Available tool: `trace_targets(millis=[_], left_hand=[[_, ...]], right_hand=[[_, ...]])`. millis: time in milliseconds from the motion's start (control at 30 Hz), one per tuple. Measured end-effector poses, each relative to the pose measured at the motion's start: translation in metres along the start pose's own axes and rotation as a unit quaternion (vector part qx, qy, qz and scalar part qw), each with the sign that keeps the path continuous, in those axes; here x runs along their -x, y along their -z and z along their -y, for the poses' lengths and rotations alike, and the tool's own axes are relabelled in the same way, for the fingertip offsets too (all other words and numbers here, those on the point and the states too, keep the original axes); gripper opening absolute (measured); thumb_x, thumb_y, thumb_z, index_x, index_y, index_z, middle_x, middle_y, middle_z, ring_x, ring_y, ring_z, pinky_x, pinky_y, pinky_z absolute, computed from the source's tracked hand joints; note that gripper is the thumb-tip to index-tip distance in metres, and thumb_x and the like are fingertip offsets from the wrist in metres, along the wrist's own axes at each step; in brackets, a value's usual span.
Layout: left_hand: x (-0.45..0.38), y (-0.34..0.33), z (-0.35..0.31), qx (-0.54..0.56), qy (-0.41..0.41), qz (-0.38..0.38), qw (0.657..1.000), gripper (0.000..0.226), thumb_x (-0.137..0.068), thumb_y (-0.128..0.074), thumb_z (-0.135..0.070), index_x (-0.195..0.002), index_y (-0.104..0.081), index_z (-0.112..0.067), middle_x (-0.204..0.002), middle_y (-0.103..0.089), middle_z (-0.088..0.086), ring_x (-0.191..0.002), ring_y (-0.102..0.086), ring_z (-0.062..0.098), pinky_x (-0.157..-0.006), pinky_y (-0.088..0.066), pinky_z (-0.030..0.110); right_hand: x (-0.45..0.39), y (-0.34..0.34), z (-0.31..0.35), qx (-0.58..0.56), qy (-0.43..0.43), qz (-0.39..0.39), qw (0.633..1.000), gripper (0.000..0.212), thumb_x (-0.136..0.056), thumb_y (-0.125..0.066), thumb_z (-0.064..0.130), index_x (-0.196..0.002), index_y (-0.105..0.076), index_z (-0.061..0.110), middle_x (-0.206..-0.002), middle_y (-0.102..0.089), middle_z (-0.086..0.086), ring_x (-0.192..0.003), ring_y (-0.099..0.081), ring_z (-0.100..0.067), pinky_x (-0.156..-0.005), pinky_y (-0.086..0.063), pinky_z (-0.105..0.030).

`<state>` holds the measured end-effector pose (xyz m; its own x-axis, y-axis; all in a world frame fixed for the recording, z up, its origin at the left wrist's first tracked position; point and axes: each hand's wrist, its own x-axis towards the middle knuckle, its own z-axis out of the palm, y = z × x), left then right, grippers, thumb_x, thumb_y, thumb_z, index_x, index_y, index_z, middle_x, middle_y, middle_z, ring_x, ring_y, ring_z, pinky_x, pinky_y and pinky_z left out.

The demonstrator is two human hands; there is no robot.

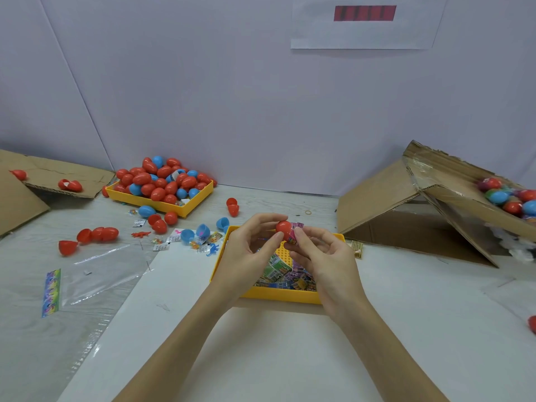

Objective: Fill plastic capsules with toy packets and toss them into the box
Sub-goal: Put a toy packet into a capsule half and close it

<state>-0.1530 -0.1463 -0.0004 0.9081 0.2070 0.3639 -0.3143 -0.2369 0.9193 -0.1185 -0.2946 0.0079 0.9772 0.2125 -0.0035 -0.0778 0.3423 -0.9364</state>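
Head view
Left hand: the left hand (249, 245) is held above the near tray, a red capsule (283, 227) pinched between thumb and fingertips.
Right hand: the right hand (322, 256) is curled, a pink packet (293, 237) pinched against the capsule's opening.
Near tray: a yellow tray (278, 294) of toy packets (278, 271) is set on the desk (261, 343) beneath both hands.
Far tray: a second yellow tray (200, 197) is heaped with red and blue capsules (162, 178), back left.
Box: a tilted cardboard box (452, 192) at the right is seen with filled capsules (510, 198) inside.
Loose items: capsule halves (87, 237) and small packets are scattered left of the near tray.
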Motion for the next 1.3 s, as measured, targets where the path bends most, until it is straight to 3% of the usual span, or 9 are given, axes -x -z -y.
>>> trace_targets(millis=[200,367,500,633,800,967,1100,1300], left_hand=[[0.000,0.003,-0.001,-0.013,-0.021,0.003,1.000,0.029,-0.099,-0.066,-0.016,-0.126,-0.069,-0.026,-0.113,-0.074,-0.014,-0.110,-0.069,0.008,-0.093,-0.057,0.025],[0.000,0.002,-0.003,-0.008,-0.040,0.006,0.999,0.043,-0.094,-0.072,-0.020,-0.136,-0.065,-0.026,-0.117,-0.074,-0.009,-0.111,-0.069,0.012,-0.094,-0.056,0.024],[0.000,0.002,-0.003,-0.003,-0.055,-0.007,0.998,0.046,-0.091,-0.075,-0.018,-0.136,-0.066,-0.026,-0.110,-0.074,-0.006,-0.105,-0.069,0.014,-0.094,-0.056,0.025],[-0.002,0.006,-0.002,-0.004,-0.060,0.003,0.998,0.043,-0.089,-0.074,-0.020,-0.132,-0.069,-0.026,-0.103,-0.071,-0.008,-0.099,-0.068,0.017,-0.093,-0.056,0.028],[-0.003,0.007,-0.001,-0.008,-0.059,0.008,0.998,0.042,-0.089,-0.071,-0.027,-0.131,-0.069,-0.027,-0.102,-0.071,-0.008,-0.099,-0.068,0.020,-0.093,-0.056,0.031],[-0.003,0.005,-0.003,-0.001,-0.049,-0.012,0.999,0.061,-0.086,-0.075,-0.028,-0.144,-0.056,-0.026,-0.102,-0.077,-0.009,-0.101,-0.072,0.012,-0.094,-0.056,0.024],[-0.002,0.006,-0.002,0.005,-0.044,-0.007,0.999,0.036,-0.084,-0.074,-0.029,-0.120,-0.074,-0.028,-0.107,-0.077,-0.011,-0.104,-0.071,0.009,-0.089,-0.057,0.023],[-0.001,0.004,-0.002,0.013,-0.067,-0.013,0.998,0.030,-0.088,-0.072,-0.021,-0.117,-0.076,-0.015,-0.101,-0.077,-0.008,-0.101,-0.071,0.011,-0.084,-0.054,0.017]], right_hand=[[0.002,0.000,0.000,0.003,-0.006,0.007,1.000,0.021,-0.091,-0.074,0.021,-0.107,-0.074,0.009,-0.096,-0.080,-0.006,-0.090,-0.078,-0.019,-0.069,-0.059,-0.019],[0.002,0.000,0.008,-0.133,-0.137,0.059,0.980,0.035,-0.085,-0.075,0.020,-0.113,-0.074,-0.001,-0.109,-0.077,-0.013,-0.091,-0.076,-0.016,-0.072,-0.060,-0.020],[0.000,-0.001,0.011,-0.218,-0.216,0.062,0.950,0.055,-0.088,-0.076,0.015,-0.136,-0.057,-0.002,-0.125,-0.071,-0.022,-0.097,-0.074,-0.022,-0.065,-0.060,-0.020],[-0.001,0.000,0.011,-0.255,-0.260,0.087,0.927,0.053,-0.083,-0.078,0.017,-0.129,-0.062,-0.004,-0.120,-0.073,-0.022,-0.094,-0.076,-0.023,-0.070,-0.062,-0.023],[-0.001,0.003,0.010,-0.250,-0.265,0.103,0.926,0.048,-0.082,-0.078,0.018,-0.123,-0.067,-0.003,-0.115,-0.074,-0.022,-0.097,-0.076,-0.025,-0.072,-0.063,-0.024],[-0.001,0.003,0.013,-0.230,-0.253,0.101,0.934,0.052,-0.082,-0.080,0.020,-0.128,-0.066,-0.002,-0.110,-0.075,-0.021,-0.097,-0.076,-0.026,-0.072,-0.063,-0.026],[0.000,0.003,0.015,-0.189,-0.249,0.103,0.944,0.046,-0.085,-0.077,0.023,-0.127,-0.069,0.005,-0.116,-0.075,-0.019,-0.105,-0.075,-0.027,-0.067,-0.061,-0.024],[0.002,0.001,0.017,-0.186,-0.243,0.106,0.946,0.050,-0.082,-0.079,0.025,-0.125,-0.067,0.002,-0.114,-0.075,-0.021,-0.104,-0.075,-0.028,-0.065,-0.061,-0.023]])
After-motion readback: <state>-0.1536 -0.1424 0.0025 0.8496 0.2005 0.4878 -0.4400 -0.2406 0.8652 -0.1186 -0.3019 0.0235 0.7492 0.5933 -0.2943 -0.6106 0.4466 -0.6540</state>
